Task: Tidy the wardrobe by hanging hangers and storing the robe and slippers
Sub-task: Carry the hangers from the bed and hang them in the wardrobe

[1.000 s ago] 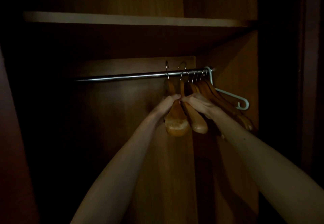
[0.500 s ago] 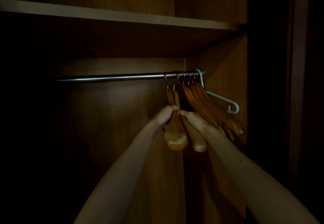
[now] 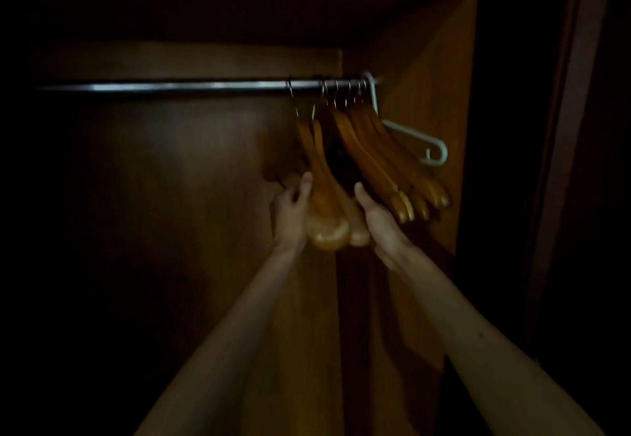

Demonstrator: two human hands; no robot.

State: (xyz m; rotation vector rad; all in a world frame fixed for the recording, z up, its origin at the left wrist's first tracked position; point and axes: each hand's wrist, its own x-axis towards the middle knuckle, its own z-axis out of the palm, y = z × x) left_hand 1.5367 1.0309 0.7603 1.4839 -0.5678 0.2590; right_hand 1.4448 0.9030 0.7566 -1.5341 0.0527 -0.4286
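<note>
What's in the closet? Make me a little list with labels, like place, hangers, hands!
place: inside a dark wooden wardrobe
rail: metal rod running across
wooden hangers: two near hangers hang apart from a bunch at the right end
odd one: white plastic hanger, furthest right
left hand: fingers relaxed, beside the two near hangers
right hand: open, between the two near hangers and the bunch
robe and slippers: not in view

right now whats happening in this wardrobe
A person is reaching into a dim wooden wardrobe with both bare arms. The left hand and right hand sit on either side of two wooden hangers hooked on the metal rail, fingers loose rather than in a firm grip. More wooden hangers and a white plastic hanger are bunched at the rail's right end. No robe or slippers are in view.
</note>
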